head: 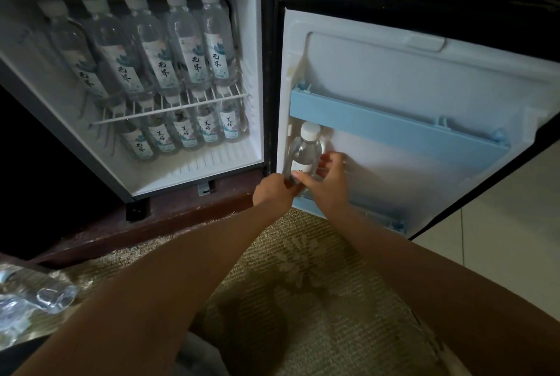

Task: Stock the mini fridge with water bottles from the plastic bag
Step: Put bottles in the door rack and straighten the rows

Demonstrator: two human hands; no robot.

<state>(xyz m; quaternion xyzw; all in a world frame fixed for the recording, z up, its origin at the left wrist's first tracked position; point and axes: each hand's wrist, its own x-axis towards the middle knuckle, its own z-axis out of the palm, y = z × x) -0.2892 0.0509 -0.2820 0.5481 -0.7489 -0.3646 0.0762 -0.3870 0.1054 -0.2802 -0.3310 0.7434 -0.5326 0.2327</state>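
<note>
Both hands hold one water bottle upright at the hinge end of the fridge door's lower shelf.

The right hand wraps the label, thumb in front and fingers curled behind. The left hand grips the bottle lower down, from its left side. The bottle's long axis is vertical, white cap up, just below the upper blue door shelf. It rises just beyond both hands, and the right hand has the fuller hold. The mini fridge already has two rows of standing bottles. The plastic bag lies on the carpet, well apart at the lower left, so the left arm is probably better placed to fetch the next bottle.
</note>
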